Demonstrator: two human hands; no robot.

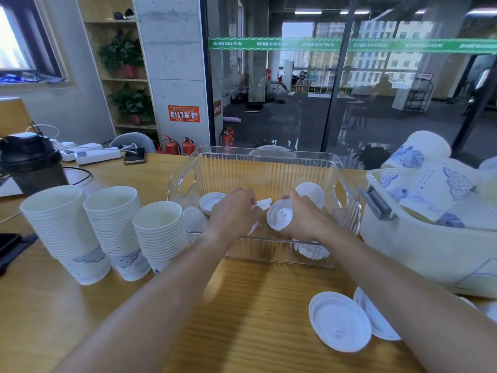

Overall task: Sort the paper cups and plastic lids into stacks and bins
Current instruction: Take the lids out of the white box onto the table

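Both my hands reach into a clear plastic bin [265, 164] on the wooden table. My right hand [301, 219] grips a white plastic lid [279, 217], tilted toward me. My left hand [232, 211] pinches a small white piece [262, 204] right beside that lid. More white lids lie inside the bin, one at the left [211, 201] and one at the back right [310, 193]. Three stacks of white paper cups [107, 227] stand left of the bin. Two lids [340, 320] lie on the table near my right forearm.
A white tub [419, 251] full of loose blue-patterned paper cups sits at the right. A dark shaker bottle [32, 162], power strips and a phone [134, 156] lie at the back left. A dark device lies at the left table edge. Glass wall behind.
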